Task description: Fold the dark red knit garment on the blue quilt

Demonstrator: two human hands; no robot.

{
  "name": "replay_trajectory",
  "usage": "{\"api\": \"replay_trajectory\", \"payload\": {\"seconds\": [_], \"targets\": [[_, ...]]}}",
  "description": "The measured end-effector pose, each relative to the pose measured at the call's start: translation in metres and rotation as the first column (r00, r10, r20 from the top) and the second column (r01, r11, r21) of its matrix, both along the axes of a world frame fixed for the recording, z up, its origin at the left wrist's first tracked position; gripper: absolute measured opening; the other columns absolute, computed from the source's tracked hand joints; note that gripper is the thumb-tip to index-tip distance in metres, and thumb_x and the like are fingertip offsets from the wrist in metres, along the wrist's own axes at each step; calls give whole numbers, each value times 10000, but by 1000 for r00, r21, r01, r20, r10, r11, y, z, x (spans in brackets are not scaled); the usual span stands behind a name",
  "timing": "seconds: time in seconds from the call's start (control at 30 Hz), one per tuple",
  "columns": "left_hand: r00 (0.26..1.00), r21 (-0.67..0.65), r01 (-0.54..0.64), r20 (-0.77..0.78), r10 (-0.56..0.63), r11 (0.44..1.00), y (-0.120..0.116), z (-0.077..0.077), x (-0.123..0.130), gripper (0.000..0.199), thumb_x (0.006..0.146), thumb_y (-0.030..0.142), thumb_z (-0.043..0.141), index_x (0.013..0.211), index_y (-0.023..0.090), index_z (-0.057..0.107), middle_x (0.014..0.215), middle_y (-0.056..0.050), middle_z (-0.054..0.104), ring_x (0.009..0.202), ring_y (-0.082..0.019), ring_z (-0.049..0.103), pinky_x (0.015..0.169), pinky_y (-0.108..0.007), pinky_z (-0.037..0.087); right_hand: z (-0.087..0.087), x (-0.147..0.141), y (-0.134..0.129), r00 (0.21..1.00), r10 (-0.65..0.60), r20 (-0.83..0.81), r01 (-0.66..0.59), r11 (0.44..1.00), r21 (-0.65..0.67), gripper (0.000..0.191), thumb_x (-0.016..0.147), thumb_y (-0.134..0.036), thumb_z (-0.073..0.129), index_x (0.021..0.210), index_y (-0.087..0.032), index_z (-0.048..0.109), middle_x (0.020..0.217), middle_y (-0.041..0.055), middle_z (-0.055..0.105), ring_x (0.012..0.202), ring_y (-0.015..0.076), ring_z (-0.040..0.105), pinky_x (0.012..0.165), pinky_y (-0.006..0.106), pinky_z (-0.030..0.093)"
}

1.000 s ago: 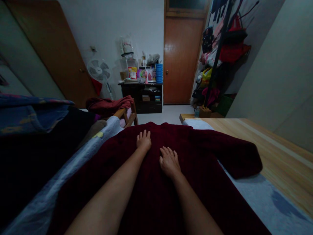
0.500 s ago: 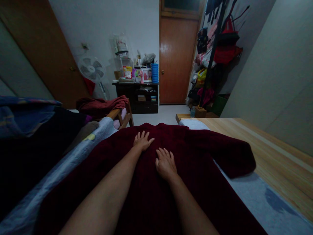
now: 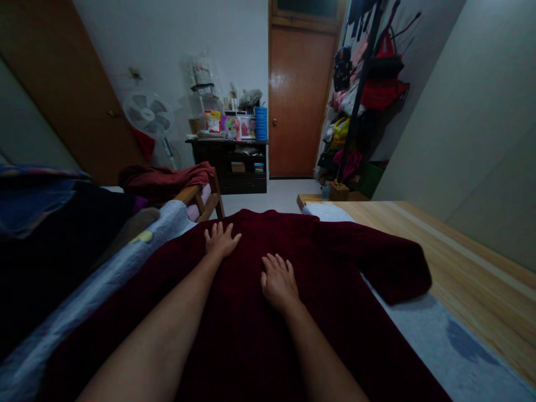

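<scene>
A dark red long-sleeved garment (image 3: 335, 301) lies spread out over a light blue-grey cloth (image 3: 422, 324), one sleeve stretched to the right. On its upper left part rests my left hand (image 3: 221, 241), palm down with the fingers spread. My right hand (image 3: 280, 282) lies flat near the garment's middle, a little closer to me, its fingers slightly apart. Neither hand holds anything.
Dark clothes (image 3: 54, 240) are piled at the left. Beyond them a reddish cloth (image 3: 163, 181) covers a wooden frame. A wooden board (image 3: 452, 245) borders the cloth on the right. A fan (image 3: 148, 114), a black cabinet (image 3: 226, 167) and a door (image 3: 301, 100) stand farther back.
My left hand has slid left across the garment, away from my right hand. My right hand keeps about the same place on the fabric. The whole view has shifted slightly.
</scene>
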State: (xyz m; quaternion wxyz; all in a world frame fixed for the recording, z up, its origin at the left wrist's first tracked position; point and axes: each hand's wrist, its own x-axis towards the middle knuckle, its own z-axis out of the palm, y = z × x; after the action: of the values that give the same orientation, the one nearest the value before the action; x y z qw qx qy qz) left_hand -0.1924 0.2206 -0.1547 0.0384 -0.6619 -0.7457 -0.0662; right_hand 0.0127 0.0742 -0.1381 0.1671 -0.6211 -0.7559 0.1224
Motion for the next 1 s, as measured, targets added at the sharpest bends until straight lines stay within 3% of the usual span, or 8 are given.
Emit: {"api": "replay_trajectory", "payload": {"seconds": [0.17, 0.33, 0.43, 0.63, 0.77, 0.87, 1.0], "targets": [[999, -39, 49, -5, -49, 998, -5, 0, 2, 644, 922, 542, 250, 1463, 205, 337, 1542, -129, 287, 1436, -293, 190, 1139, -506, 154, 2, -1, 0, 1000, -10, -22, 9, 1000, -16, 504, 915, -326, 363, 1411, -257, 420, 1501, 12, 381, 1399, 212, 269, 1153, 433, 113], [999, -174, 2, 36, 4, 985, -6, 4, 6, 688, 914, 574, 221, 1491, 203, 275, 1570, -130, 200, 1446, -304, 148, 1140, -490, 160, 3, -1, 0, 1000, -8, -30, 7, 1000, -16, 505, 910, -325, 366, 1407, -256, 425, 1498, 10, 386, 1398, 210, 269, 1154, 430, 110], [999, -160, 19, 42, -13, 987, -5, 5, 6, 699, 913, 587, 229, 1490, 195, 274, 1569, -144, 197, 1446, -313, 139, 1139, -489, 156, 3, 0, 0, 1000, -6, -29, 5, 1000, -14, 507, 911, -327, 360, 1408, -250, 424, 1497, 8, 387, 1397, 209, 271, 1152, 436, 118], [999, -34, 51, 22, -50, 998, -4, 3, 1, 662, 919, 561, 270, 1453, 178, 350, 1535, -133, 301, 1424, -294, 222, 1128, -449, 202, 1, -3, 1, 998, -58, 16, 59, 998, -34, 520, 916, -361, 361, 1415, -228, 421, 1521, 41, 342, 1414, 221, 240, 1149, 437, 115], [998, 65, 65, 14, -66, 996, -15, 9, 8, 516, 931, 394, 307, 1365, 168, 469, 1452, -130, 430, 1361, -276, 326, 1116, -429, 233, -3, -6, 1, 989, -143, 46, 144, 989, -32, 542, 913, -410, 375, 1418, -221, 423, 1544, 81, 286, 1429, 266, 197, 1139, 481, 98], [994, 34, 81, 65, -83, 996, -28, 18, 21, 459, 919, 263, 275, 1296, 207, 533, 1336, -129, 524, 1265, -282, 431, 1052, -431, 329, -5, -6, 2, 988, -147, 40, 148, 989, -11, 539, 913, -409, 376, 1417, -225, 427, 1542, 82, 289, 1427, 267, 200, 1137, 476, 94], [994, -84, 24, 111, -15, 996, -47, 27, 49, 453, 871, 248, 343, 1275, 212, 547, 1266, -142, 568, 1159, -313, 525, 928, -459, 446, -4, -6, 1, 989, -145, 24, 145, 989, -6, 531, 909, -402, 382, 1405, -221, 444, 1534, 80, 309, 1421, 265, 212, 1135, 468, 95]]}}
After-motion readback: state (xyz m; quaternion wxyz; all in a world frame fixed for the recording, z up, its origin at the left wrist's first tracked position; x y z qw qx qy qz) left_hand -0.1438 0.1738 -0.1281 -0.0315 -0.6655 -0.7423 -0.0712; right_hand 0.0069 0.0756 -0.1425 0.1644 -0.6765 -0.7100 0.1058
